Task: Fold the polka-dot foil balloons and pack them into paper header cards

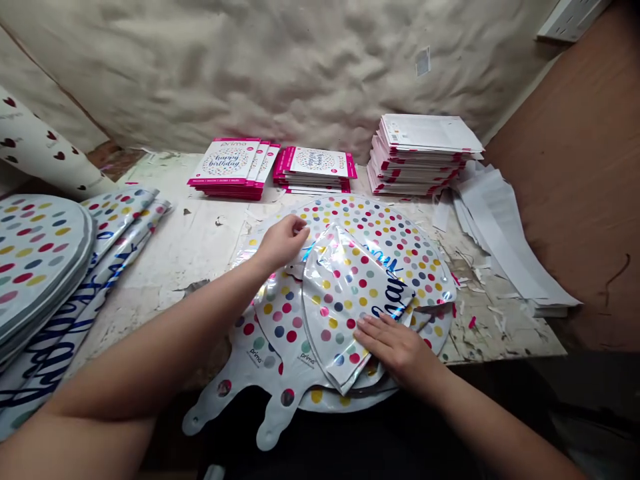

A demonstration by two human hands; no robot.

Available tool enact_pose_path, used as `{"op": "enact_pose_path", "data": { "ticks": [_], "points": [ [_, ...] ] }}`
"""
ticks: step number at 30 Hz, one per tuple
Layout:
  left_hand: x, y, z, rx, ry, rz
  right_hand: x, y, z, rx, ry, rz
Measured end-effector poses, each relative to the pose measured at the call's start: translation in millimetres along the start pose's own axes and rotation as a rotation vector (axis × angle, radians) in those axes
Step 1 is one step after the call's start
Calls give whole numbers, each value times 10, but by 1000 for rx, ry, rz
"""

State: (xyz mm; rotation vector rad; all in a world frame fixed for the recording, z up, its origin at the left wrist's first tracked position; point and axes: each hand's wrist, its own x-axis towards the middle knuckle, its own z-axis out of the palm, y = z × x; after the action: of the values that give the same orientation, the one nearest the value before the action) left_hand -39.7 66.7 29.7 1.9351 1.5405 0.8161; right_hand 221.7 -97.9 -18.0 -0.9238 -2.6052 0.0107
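A folded foil balloon (pixel 345 300), white with coloured dots and blue lettering, lies on a pile of flat dotted foil balloons (pixel 415 247). Across its lower right part rests my right hand (pixel 395 347), fingers stretched out and flat. My left hand (pixel 286 241) is closed just beyond the folded balloon's upper left edge, thumb and fingers curled together; what they hold, if anything, is hidden. Two balloon tails (pixel 280 413) hang over the table's front edge, with small printed "prima" marks above them.
Pink-and-white "happy birthday" packets (pixel 227 163) stand along the back, with a second stack (pixel 320 167) beside them. Farther right are a tall packet pile (pixel 425 153) and loose white paper sheets (pixel 505 227). More dotted balloons (pixel 40 260) lie at left.
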Motion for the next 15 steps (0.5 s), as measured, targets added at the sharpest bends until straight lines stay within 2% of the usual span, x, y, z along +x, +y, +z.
{"op": "enact_pose_path", "data": {
  "ticks": [2,4,5,6,8,10,13,15],
  "points": [
    [72,184,219,161,-72,365,69,20,-27,34,-53,-5],
    [35,318,420,247,-310,714,140,50,-58,86,-104,-16],
    [-8,353,503,283,-439,814,168,62,-78,109,-121,-28],
    [-56,364,570,327,-539,859,186,68,-104,118,-131,-38],
    [-144,333,652,437,-634,823,179,53,-191,88,-135,-15],
    [-202,267,675,518,-664,734,105,-4,-332,17,-133,88],
    [-256,189,648,565,-635,620,-87,-110,-619,-25,-207,322],
    [-296,173,622,582,-599,576,-188,-114,-780,76,-320,455]
  ]
}}
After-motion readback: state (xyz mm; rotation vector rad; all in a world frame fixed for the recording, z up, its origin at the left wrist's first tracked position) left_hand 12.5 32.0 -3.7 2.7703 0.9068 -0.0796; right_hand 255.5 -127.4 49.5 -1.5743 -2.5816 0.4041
